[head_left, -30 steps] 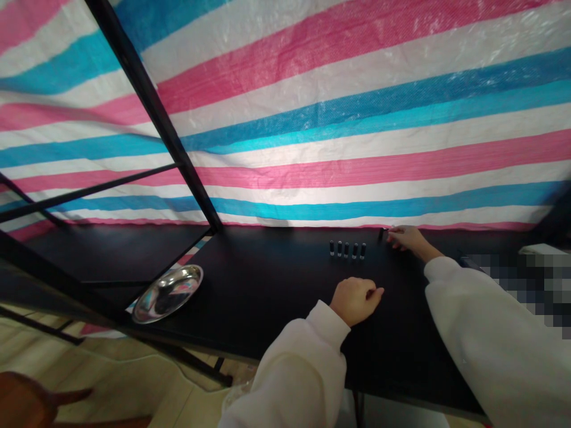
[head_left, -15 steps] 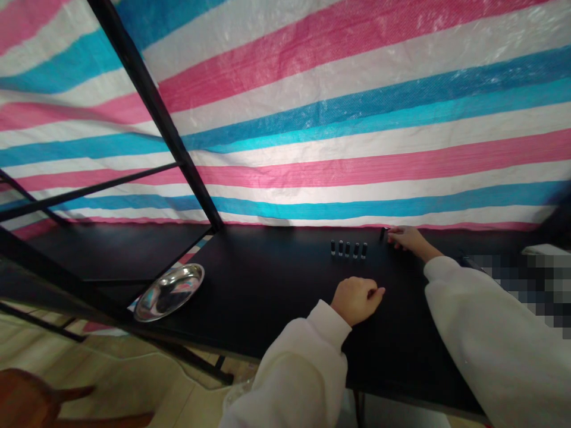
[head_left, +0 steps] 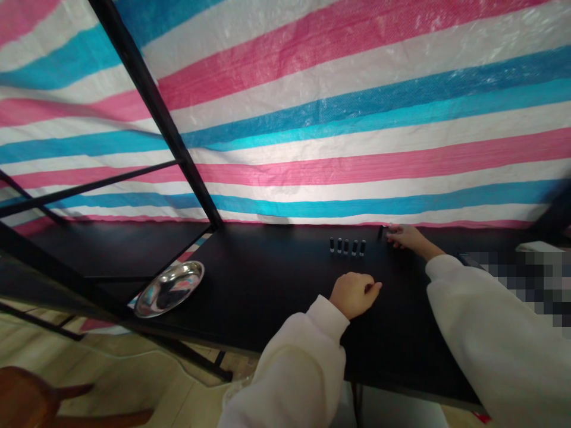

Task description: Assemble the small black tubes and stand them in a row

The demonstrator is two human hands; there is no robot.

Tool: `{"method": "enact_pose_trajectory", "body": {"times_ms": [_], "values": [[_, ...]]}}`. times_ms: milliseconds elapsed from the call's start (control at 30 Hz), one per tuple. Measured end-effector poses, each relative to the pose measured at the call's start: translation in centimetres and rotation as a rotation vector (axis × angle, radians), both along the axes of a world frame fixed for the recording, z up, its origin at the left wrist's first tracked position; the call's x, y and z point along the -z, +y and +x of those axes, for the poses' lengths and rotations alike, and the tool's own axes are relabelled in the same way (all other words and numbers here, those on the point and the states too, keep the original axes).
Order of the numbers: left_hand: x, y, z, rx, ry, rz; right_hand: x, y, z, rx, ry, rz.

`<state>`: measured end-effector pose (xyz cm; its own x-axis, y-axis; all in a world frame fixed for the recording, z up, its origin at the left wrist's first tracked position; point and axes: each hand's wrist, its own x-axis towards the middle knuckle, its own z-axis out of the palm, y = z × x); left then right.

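Observation:
Several small dark cylinders [head_left: 347, 246] stand in a short row near the back of a black table [head_left: 267, 285]. One more small dark cylinder [head_left: 380, 232] stands apart to their right, by the striped sheet. My right hand [head_left: 404, 236] reaches to it, fingertips pinched on or right beside it. My left hand [head_left: 354, 293] rests on the table in front of the row, fingers curled in a loose fist with nothing visible in it. Both arms wear white sleeves.
A shiny metal dish [head_left: 169, 288] sits at the table's left front corner. A black metal frame [head_left: 151, 113] slants up on the left over a lower black shelf [head_left: 107, 244]. A pink, blue and white striped sheet [head_left: 357, 119] hangs behind. A wooden chair [head_left: 27, 395] shows bottom left.
Hardly anything has moved; the view has shifted slightly and both hands stay where they were.

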<state>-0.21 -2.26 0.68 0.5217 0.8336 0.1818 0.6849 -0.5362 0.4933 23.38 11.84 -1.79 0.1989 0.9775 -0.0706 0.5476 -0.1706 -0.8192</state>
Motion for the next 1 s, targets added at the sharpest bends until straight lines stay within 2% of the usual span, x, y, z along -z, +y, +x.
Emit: {"method": "enact_pose_trajectory", "body": {"times_ms": [233,367,467,633,800,1000], "values": [[-0.1,0.1,-0.1,-0.009,-0.012,0.015,-1.9,-1.9,-0.3,0.012,-0.087,-0.182],[-0.3,0.0,-0.1,-0.024,-0.02,0.0,-2.9,-3.5,-1.9,-0.202,-0.09,-0.245],[-0.4,0.0,-0.1,-0.027,-0.044,0.011,-2.9,-4.3,-3.7,-0.298,-0.071,-0.176],[-0.4,0.1,-0.2,-0.05,-0.085,0.035,-1.5,-3.8,-6.1,-0.295,-0.112,-0.004],[-0.2,0.3,-0.2,-0.051,-0.119,0.066,-0.5,-3.2,-7.2,-0.298,-0.214,0.147],[0.4,0.6,-0.2,-0.06,-0.166,0.11,-1.7,-4.4,-7.1,-0.225,-0.196,0.196]]}}
